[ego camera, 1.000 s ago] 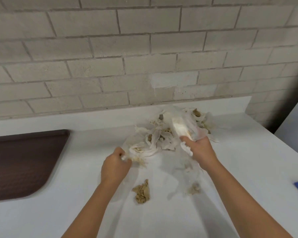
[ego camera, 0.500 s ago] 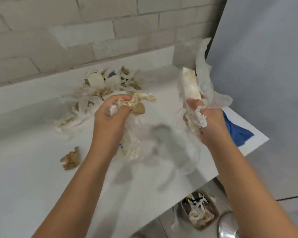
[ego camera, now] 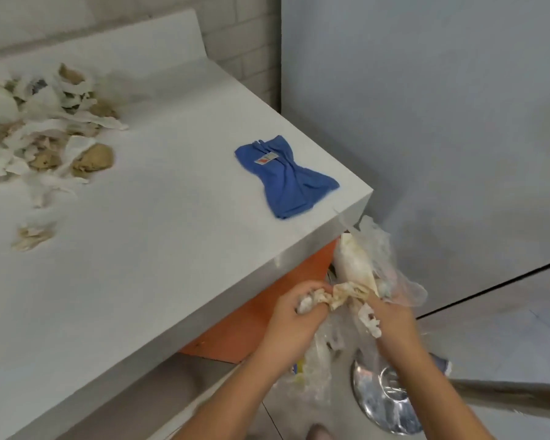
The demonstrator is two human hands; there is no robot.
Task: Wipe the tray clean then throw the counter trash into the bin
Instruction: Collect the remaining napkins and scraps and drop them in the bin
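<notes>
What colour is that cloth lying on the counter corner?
Blue, with a small label on it. The cloth shows best in the head view.

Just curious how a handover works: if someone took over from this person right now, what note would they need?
Left hand grips crumpled paper; right hand grips paper and clear plastic, both past the counter corner, near a shiny bin lid.
A trash pile and a stray scrap lie on the counter; a blue cloth lies near its corner.
Tray not in view, so wiping can't be judged.
Left: drop this handful, then bin the pile.
</notes>
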